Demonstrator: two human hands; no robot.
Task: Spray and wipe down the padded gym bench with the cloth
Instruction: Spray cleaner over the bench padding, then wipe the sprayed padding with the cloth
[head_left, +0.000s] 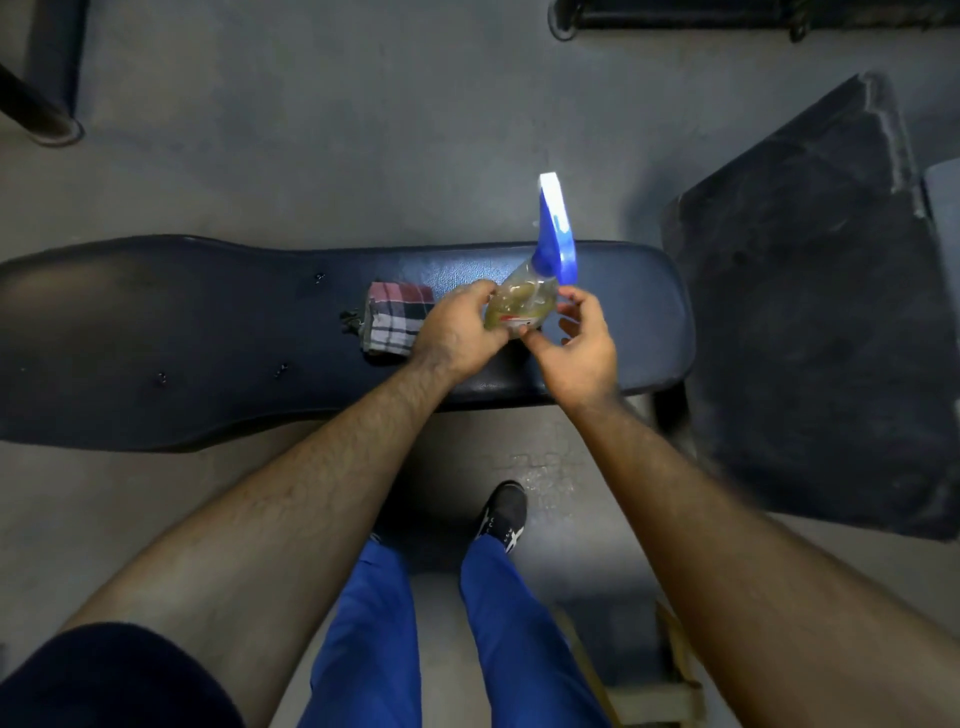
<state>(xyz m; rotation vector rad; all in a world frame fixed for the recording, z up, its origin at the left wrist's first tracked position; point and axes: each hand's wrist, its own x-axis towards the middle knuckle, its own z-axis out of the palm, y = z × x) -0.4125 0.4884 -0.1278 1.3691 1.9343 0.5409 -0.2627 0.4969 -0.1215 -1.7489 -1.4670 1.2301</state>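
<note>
Gripping the spray bottle, our left hand curls round it. Our right hand pinches its base. The cloth lies folded on the bench.

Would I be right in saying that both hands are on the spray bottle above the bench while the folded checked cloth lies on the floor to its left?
Not quite: the head view shows the checked cloth lying on the bench pad itself, not on the floor. The rest holds: the left hand and right hand are both on the spray bottle above the bench.
</note>
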